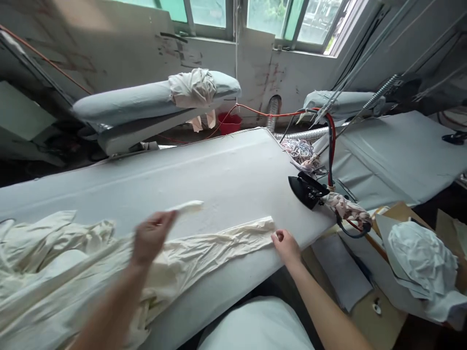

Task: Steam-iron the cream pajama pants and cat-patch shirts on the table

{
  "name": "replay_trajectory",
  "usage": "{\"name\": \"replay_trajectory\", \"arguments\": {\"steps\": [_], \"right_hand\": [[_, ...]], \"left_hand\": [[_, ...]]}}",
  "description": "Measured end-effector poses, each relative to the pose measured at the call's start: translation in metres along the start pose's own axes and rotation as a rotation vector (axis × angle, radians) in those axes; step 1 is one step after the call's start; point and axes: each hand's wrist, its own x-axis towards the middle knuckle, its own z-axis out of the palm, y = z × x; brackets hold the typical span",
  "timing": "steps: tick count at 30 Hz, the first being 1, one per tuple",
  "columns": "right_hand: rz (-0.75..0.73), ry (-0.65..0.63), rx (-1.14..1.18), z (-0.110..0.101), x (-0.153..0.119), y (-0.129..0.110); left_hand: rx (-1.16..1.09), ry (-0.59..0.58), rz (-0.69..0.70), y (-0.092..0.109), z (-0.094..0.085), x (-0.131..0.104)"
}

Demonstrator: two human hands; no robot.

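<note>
Cloth (423,255) in cardboard box (405,214)

Daylight enters through the windows (270,19); the room is dim at the left edge. The left hand (149,238) shows motion blur. Wide-angle distortion tilts the peripheral lines.
</note>
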Motion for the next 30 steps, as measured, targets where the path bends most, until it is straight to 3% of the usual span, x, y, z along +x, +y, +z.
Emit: {"name": "replay_trajectory", "arguments": {"steps": [4,7,10,12,15,17,21,25,28,30], "right_hand": [[-0.073,0.008,0.122,0.001,0.006,-0.016],[-0.067,-0.156,0.293,-0.009,0.046,-0.047],[-0.071,-0.353,0.341,-0.013,0.090,-0.076],[-0.075,-0.457,0.334,-0.011,0.105,-0.083],[-0.110,-0.549,0.337,-0.010,0.103,-0.076],[-0.137,-0.570,0.355,-0.014,0.093,-0.070],[-0.041,-0.561,0.601,-0.027,0.072,-0.073],[0.065,-0.542,0.878,-0.030,0.051,-0.079],[-0.092,-0.373,0.740,-0.034,0.039,-0.086],[-0.252,-0.229,0.589,-0.053,0.038,-0.105]], "left_hand": [[0.203,-0.320,0.033,0.036,0.092,-0.014],[0.355,-0.419,-0.074,0.042,0.132,-0.023],[0.451,-0.467,-0.210,0.038,0.141,-0.019],[0.464,-0.493,-0.267,0.035,0.140,-0.013],[0.366,-0.459,-0.294,0.040,0.143,-0.007],[0.255,-0.375,-0.271,0.053,0.149,-0.008],[0.067,-0.154,-0.086,0.091,0.168,-0.026],[0.088,-0.114,0.128,0.120,0.199,-0.055],[0.093,-0.099,0.249,0.118,0.205,-0.067],[0.086,-0.019,0.288,0.094,0.180,-0.073]]}}
